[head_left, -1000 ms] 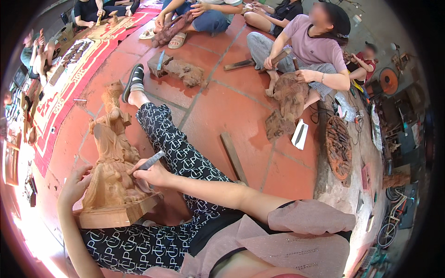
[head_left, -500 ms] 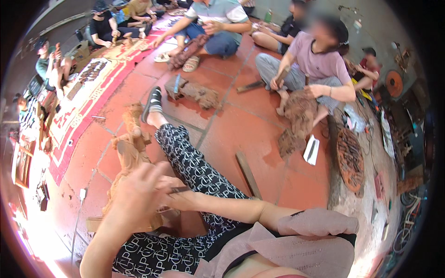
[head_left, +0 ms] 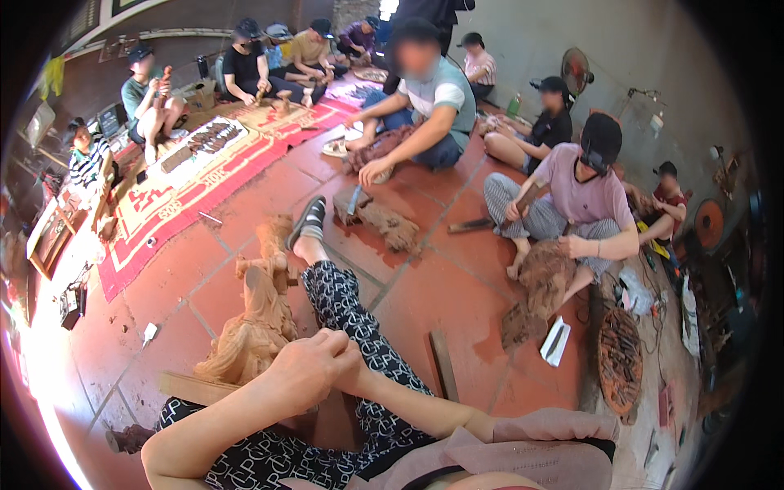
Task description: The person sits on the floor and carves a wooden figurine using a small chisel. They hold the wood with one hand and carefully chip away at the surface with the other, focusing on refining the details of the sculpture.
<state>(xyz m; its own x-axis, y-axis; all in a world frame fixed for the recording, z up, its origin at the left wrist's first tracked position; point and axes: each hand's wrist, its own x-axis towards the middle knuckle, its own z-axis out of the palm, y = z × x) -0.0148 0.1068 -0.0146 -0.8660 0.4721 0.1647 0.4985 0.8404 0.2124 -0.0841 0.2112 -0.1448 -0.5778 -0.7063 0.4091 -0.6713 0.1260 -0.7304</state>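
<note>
My left hand (head_left: 300,369) and my right hand (head_left: 351,374) are together over my lap. The left one covers much of the right, and its fingers are bent closed. Most of the right hand's fingers are hidden, and whatever either hand holds does not show. Just beyond them lies a pale carved wooden statue (head_left: 265,304), with draped folds and a flat wooden base (head_left: 194,388). My left forearm passes near the base. My patterned trouser leg stretches forward beside the statue.
A wooden bar (head_left: 443,365) lies right of my leg. A rough carved block (head_left: 384,222) and a co-worker's dark carving (head_left: 543,278) are farther off. An oval tray of tools (head_left: 621,359) stands at right. Several people sit around a red mat (head_left: 122,273). A dark round wooden piece (head_left: 129,438) lies at lower left.
My view has tilted up, showing more of the room. My left hand, spread and blurred before, has closed against the right. The thin dark tool seen by my right hand is hidden now.
</note>
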